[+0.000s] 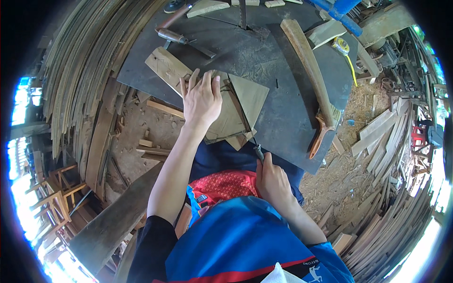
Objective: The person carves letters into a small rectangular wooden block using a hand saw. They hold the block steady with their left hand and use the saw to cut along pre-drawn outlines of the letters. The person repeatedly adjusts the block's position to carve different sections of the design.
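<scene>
My left hand lies with its fingers spread on a piece of wood and a thin flat board at the near side of the dark work table. My right hand, lower and to the right, is closed round the grey handle of a thin-shafted hand tool. Its shaft points up toward a dark narrow line along the boards; I cannot make out where the tip ends. Right of that line lies another flat board. A small wood offcut shows at the near edge.
On the dark table are a long curved wooden piece, a brush, a yellow tape measure and a brown-handled metal tool. An upright metal blade stands at the far side. Stacked planks line the left.
</scene>
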A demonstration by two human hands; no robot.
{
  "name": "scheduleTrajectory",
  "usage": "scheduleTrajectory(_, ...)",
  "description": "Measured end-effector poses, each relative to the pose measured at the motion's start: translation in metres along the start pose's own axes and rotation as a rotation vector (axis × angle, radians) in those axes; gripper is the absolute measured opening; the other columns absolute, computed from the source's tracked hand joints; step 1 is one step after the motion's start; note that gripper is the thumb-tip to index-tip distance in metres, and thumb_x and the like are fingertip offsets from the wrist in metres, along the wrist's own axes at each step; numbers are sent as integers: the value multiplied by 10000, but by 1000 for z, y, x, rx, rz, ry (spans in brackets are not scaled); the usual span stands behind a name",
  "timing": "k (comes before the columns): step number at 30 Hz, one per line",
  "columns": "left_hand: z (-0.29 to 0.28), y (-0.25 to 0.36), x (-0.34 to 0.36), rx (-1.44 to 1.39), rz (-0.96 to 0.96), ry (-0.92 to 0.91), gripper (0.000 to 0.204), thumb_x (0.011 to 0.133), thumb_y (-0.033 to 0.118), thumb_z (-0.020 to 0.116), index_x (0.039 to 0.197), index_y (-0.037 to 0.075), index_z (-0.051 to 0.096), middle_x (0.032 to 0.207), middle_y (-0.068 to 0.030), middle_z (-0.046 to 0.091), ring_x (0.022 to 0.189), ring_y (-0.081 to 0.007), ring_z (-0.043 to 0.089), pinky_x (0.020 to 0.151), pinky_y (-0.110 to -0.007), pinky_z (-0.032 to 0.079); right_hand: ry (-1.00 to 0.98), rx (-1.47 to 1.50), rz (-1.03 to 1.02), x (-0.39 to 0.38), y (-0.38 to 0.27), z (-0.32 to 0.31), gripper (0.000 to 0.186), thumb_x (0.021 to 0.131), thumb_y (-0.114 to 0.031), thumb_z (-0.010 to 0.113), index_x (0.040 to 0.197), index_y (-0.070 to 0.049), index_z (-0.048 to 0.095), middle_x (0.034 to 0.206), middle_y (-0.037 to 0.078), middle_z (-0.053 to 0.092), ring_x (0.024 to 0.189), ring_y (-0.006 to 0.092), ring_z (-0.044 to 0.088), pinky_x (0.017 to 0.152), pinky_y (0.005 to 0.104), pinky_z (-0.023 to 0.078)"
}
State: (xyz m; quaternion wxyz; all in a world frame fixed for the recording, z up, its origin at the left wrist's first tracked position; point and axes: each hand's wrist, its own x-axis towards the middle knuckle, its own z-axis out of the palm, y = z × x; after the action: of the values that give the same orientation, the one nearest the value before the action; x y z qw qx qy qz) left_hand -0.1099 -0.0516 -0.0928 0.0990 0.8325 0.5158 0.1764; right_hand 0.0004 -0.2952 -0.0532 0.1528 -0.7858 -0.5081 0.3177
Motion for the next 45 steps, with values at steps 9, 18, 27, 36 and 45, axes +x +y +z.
scheduleTrajectory(9, 8, -11, 2, -23, -27, 69, 385, 1061, 299, 427, 1307, 42, 571, 1315, -158, 631, 1326, -342, 496, 1182, -555, 259, 149, -54, -99, 51, -18, -6, 193, 1001, -154, 513, 992, 35, 475, 608, 269, 618, 574, 458, 645, 529, 545, 534)
scheduleTrajectory(18, -9, 9, 0, -170, -49, 12, 399, 1044, 330, 455, 1325, 60, 538, 1267, -155, 655, 1340, -317, 489, 1211, -586, 173, 109, -38, -85, 39, -11, -14, 228, 1001, -185, 518, 990, 40, 485, 623, 312, 606, 596, 505, 626, 562, 599, 512)
scheduleTrajectory(27, -14, 13, 6, -237, -121, -6, 604, 1008, 478, 484, 1358, -14, 483, 1306, -203, 610, 1329, -340, 496, 1236, -559, 121, 22, -66, -74, 62, -7, -31, 230, 994, -199, 498, 1020, 30, 499, 710, 330, 640, 705, 514, 659, 651, 617, 532)
scheduleTrajectory(36, -23, 14, 5, -209, -102, -60, 808, 952, 646, 488, 1395, -28, 444, 1319, -208, 597, 1338, -368, 479, 1247, -537, 87, 25, -55, -104, 59, -4, -25, 262, 1011, -229, 488, 1053, 29, 486, 726, 352, 635, 725, 530, 655, 658, 620, 527)
scheduleTrajectory(45, -23, 15, 4, -193, -100, -54, 858, 937, 692, 472, 1380, -42, 457, 1285, -192, 619, 1305, -369, 510, 1245, -536, 91, 28, -56, -94, 57, -7, -25, 450, 983, -390, 583, 1077, 38, 484, 746, 356, 640, 720, 543, 648, 653, 599, 536)
